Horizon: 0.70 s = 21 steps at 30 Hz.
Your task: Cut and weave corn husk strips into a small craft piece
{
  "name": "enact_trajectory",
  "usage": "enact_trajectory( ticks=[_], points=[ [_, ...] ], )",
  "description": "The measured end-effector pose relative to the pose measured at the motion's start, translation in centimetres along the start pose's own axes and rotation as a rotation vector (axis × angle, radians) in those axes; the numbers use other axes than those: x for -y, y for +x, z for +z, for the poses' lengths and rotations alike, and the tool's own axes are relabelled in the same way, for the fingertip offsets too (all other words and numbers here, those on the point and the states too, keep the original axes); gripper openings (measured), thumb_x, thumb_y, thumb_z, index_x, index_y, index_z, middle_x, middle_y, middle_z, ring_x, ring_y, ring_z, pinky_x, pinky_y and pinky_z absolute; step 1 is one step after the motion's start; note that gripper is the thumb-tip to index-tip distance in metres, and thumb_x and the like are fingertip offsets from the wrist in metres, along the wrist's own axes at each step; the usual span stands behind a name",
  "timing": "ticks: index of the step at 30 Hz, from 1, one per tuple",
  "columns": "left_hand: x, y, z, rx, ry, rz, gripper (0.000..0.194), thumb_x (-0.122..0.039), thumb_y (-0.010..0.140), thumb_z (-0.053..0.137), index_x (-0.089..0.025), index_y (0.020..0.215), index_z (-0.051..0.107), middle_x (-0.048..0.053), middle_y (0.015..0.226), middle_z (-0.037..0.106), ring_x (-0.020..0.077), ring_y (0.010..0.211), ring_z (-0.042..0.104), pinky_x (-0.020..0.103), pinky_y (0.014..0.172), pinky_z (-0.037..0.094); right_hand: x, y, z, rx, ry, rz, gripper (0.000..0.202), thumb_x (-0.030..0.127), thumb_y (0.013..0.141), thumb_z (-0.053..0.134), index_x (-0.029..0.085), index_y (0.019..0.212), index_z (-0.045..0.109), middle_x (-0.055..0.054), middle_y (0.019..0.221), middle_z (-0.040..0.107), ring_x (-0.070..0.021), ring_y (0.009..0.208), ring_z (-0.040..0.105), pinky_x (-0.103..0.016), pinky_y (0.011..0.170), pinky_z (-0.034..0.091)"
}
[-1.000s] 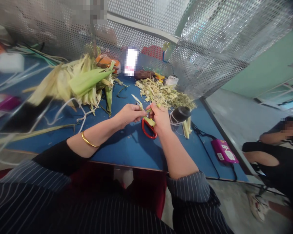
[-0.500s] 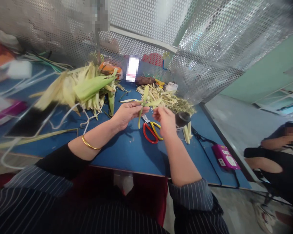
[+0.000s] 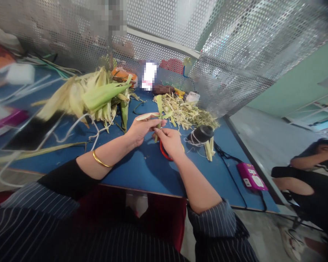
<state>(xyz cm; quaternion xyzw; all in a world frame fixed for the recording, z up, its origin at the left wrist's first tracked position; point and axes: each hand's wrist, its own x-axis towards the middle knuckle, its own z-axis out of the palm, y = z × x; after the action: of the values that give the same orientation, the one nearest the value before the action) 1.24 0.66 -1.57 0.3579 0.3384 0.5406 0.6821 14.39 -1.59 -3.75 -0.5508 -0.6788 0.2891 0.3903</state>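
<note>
My left hand (image 3: 141, 129) is closed on a small piece of crossed green husk strips (image 3: 160, 104), pinched between thumb and fingers above the blue table (image 3: 153, 171). One strip points up, others stick out to the sides and down. My right hand (image 3: 171, 141) is pinched at the lower part of the same piece, touching it just below my left fingertips. Beneath my right hand lie scissors with a red handle (image 3: 164, 152), mostly covered. A black spool wound with white thread (image 3: 200, 135) lies to the right of my right hand.
Corn husks (image 3: 98, 96) are heaped at the back left, shredded scraps (image 3: 184, 111) at the back right. A lit phone (image 3: 149, 75) stands behind. A dark tablet-like object (image 3: 34, 133) lies left, a purple packet (image 3: 252, 176) right. A person (image 3: 314, 171) sits beyond the table's right end.
My right hand has moved left and down onto the lower end of the husk piece. It now covers most of the scissors and leaves the thread spool in plain view.
</note>
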Motion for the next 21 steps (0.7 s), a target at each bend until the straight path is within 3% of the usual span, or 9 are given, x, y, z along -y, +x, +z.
enact_trajectory(
  ticks=[5, 8, 14, 18, 21],
  points=[
    [0.5, 0.4, -0.3, -0.05, -0.019, 0.005, 0.024, -0.008, 0.076, 0.066, -0.011, 0.098, 0.059, 0.006, 0.075, 0.071, 0.0145, 0.067, 0.067, 0.025, 0.059, 0.051, 0.8, -0.2, -0.1, 0.005, -0.229, -0.152, 0.037, 0.04, 0.089, 0.048, 0.02, 0.061, 0.061, -0.001, 0.064, 0.063, -0.0146, 0.062, 0.055, -0.027, 0.063, 0.037],
    [0.6, 0.4, -0.5, -0.066, -0.006, -0.009, 0.028, -0.006, 0.075, 0.067, -0.012, 0.1, 0.057, 0.006, 0.073, 0.071, 0.014, 0.063, 0.066, 0.023, 0.053, 0.047, 0.9, -0.3, 0.3, 0.039, -0.234, -0.196, 0.035, 0.037, 0.09, 0.047, 0.02, 0.06, 0.057, -0.001, 0.065, 0.06, -0.0142, 0.062, 0.054, -0.027, 0.063, 0.036],
    [0.4, 0.2, -0.3, -0.12, -0.021, -0.072, 0.025, -0.004, 0.075, 0.066, -0.01, 0.099, 0.059, 0.006, 0.069, 0.07, 0.0117, 0.059, 0.064, 0.022, 0.057, 0.046, 1.1, -0.7, 0.7, 0.056, -0.298, -0.223, 0.036, 0.036, 0.09, 0.046, 0.02, 0.059, 0.055, -0.002, 0.066, 0.06, -0.0143, 0.062, 0.053, -0.027, 0.063, 0.036],
    [0.2, 0.6, -0.5, -0.084, -0.039, -0.104, 0.02, -0.006, 0.077, 0.064, -0.011, 0.096, 0.062, 0.004, 0.071, 0.068, 0.0107, 0.06, 0.063, 0.022, 0.059, 0.048, 0.8, -0.3, -0.1, 0.058, -0.211, -0.14, 0.041, 0.045, 0.09, 0.047, 0.02, 0.059, 0.06, -0.001, 0.06, 0.06, -0.0141, 0.06, 0.054, -0.028, 0.063, 0.039],
    [0.0, 1.0, -0.9, -0.035, -0.058, -0.135, 0.015, -0.007, 0.079, 0.06, -0.012, 0.094, 0.062, 0.002, 0.068, 0.064, 0.0094, 0.059, 0.061, 0.024, 0.063, 0.051, 0.0, 0.5, -0.8, -0.101, 0.081, 0.042, 0.045, 0.057, 0.084, 0.051, 0.02, 0.059, 0.06, 0.001, 0.054, 0.056, -0.0127, 0.053, 0.052, -0.027, 0.058, 0.041]
  ],
)
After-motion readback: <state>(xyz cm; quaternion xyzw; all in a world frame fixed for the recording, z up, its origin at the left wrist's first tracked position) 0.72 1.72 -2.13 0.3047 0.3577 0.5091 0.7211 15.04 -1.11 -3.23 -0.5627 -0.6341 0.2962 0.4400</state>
